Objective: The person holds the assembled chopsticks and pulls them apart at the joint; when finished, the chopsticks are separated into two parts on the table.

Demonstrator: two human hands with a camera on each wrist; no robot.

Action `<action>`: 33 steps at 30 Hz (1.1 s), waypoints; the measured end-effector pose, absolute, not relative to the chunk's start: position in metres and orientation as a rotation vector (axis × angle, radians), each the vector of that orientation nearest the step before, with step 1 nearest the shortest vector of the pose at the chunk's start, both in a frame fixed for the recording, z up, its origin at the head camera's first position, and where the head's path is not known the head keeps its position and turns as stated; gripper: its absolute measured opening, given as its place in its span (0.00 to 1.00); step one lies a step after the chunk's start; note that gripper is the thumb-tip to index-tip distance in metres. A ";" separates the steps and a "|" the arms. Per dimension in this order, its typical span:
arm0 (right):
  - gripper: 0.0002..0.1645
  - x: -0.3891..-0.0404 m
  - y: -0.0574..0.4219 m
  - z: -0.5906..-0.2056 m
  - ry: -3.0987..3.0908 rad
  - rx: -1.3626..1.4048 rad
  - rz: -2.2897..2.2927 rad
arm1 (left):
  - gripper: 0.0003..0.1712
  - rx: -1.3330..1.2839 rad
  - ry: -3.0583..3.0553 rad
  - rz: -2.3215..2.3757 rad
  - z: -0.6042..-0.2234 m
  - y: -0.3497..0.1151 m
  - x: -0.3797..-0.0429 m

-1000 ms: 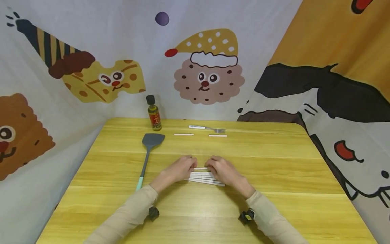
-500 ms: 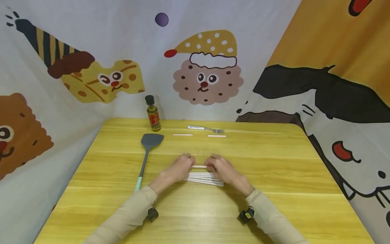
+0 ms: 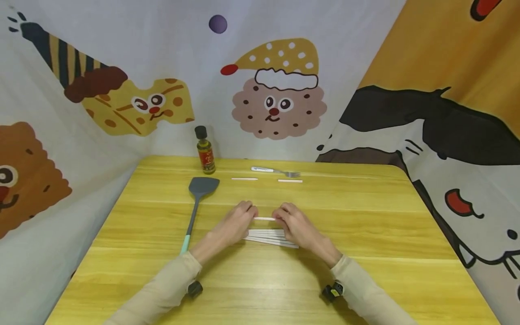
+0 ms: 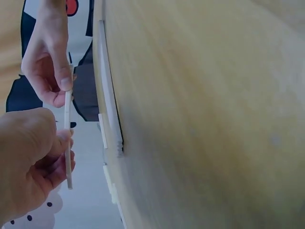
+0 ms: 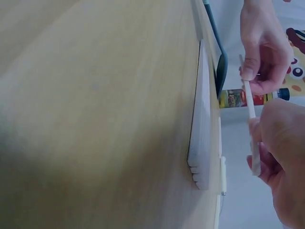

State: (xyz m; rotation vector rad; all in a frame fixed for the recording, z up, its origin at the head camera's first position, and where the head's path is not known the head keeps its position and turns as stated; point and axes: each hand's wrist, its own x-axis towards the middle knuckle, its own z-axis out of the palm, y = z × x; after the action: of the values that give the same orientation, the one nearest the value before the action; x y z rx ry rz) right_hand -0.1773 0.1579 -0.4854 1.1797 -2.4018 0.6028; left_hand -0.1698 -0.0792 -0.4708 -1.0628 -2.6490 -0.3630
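Note:
A thin white stick [image 3: 265, 219] is held level by both hands, raised over the table. My left hand [image 3: 237, 222] pinches one end of it between thumb and fingers. At the other end, my right hand [image 3: 297, 228] pinches it the same way. The right wrist view shows the stick [image 5: 251, 107] spanning the gap between the two hands, with a short tip beyond the right fingers. Below, several flat white strips [image 3: 266, 236] lie side by side on the table, slightly fanned, partly hidden by the hands in the head view.
A grey spatula [image 3: 199, 192] with a mint handle lies to the left. An oil bottle [image 3: 206, 155] stands at the back. Nearby lie a fork [image 3: 276, 171] and two short white sticks, one on the left [image 3: 244, 179] and one on the right [image 3: 290, 181]. A printed cloth hangs behind the table.
Both hands have lifted the white stick up and slightly away from the strips on the table. The strips stay where they were.

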 end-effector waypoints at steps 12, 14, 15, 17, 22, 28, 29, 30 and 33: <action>0.05 -0.171 0.159 -0.478 -2.282 1.219 0.578 | 0.21 -1.085 -2.526 -0.264 -0.464 -0.079 -0.163; 0.06 -0.172 0.158 -0.477 -2.282 1.216 0.582 | 0.21 -1.071 -2.524 -0.284 -0.463 -0.079 -0.164; 0.07 -0.173 0.158 -0.476 -2.284 1.216 0.582 | 0.21 -1.064 -2.526 -0.298 -0.463 -0.079 -0.165; 0.07 -0.174 0.156 -0.475 -2.288 1.214 0.581 | 0.21 -1.050 -2.531 -0.314 -0.461 -0.079 -0.167; 0.07 -0.178 0.154 -0.473 -2.288 1.213 0.564 | 0.19 -1.048 -2.511 -0.345 -0.459 -0.081 -0.170; 0.08 -0.177 0.155 -0.471 -2.291 1.206 0.569 | 0.20 -1.052 -2.475 -0.370 -0.459 -0.082 -0.172; 0.08 -0.177 0.155 -0.470 -2.289 1.205 0.575 | 0.20 -1.052 -2.469 -0.370 -0.459 -0.082 -0.172; 0.08 -0.178 0.155 -0.469 -2.289 1.204 0.579 | 0.21 -1.052 -2.463 -0.378 -0.458 -0.082 -0.173; 0.08 -0.178 0.155 -0.467 -2.282 1.201 0.592 | 0.21 -1.050 -2.444 -0.400 -0.457 -0.082 -0.173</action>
State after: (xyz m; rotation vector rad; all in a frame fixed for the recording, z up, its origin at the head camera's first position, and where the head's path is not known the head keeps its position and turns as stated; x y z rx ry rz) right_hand -0.1780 0.1554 -0.4672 1.2008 -2.2822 0.5924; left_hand -0.1731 -0.0816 -0.4572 -1.0502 -2.4436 -0.4000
